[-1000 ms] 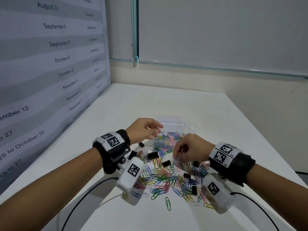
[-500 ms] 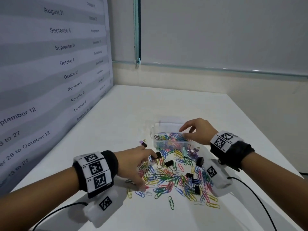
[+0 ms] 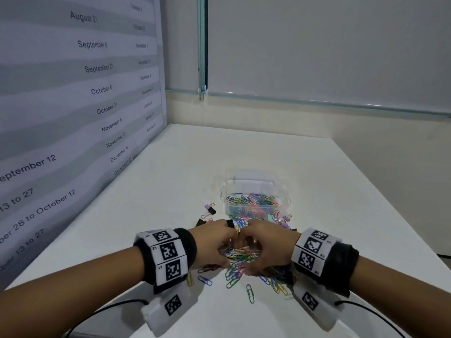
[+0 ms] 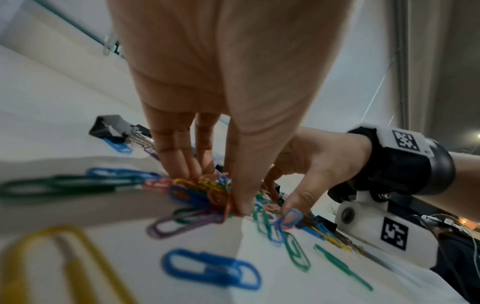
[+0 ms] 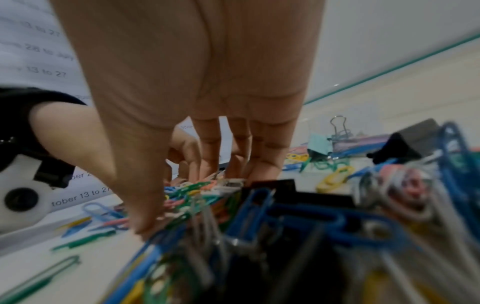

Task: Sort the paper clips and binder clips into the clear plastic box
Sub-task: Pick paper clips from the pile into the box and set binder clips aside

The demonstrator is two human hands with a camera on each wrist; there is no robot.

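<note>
A pile of coloured paper clips (image 3: 240,258) lies on the white table (image 3: 244,152) in front of the clear plastic box (image 3: 256,191), which holds several clips. My left hand (image 3: 228,252) and right hand (image 3: 251,254) meet over the pile, fingers curled down into it. In the left wrist view, my left hand (image 4: 215,191) pinches a bunch of clips between thumb and fingers. The right hand (image 5: 189,199) closes thumb and fingers around more clips. Black and pastel binder clips (image 3: 210,211) lie scattered beside the box; one black binder clip (image 4: 111,127) sits behind my left fingers.
A wall poster (image 3: 73,106) with printed dates runs along the table's left edge. Loose clips (image 3: 250,292) lie toward the near edge. Cables (image 3: 107,311) trail from both wrist cameras. The table beyond the box is bare white surface up to the back wall.
My right hand has come back from the box to the pile. My left hand has slid right from the pile's left side. Both hands now close on clips together.
</note>
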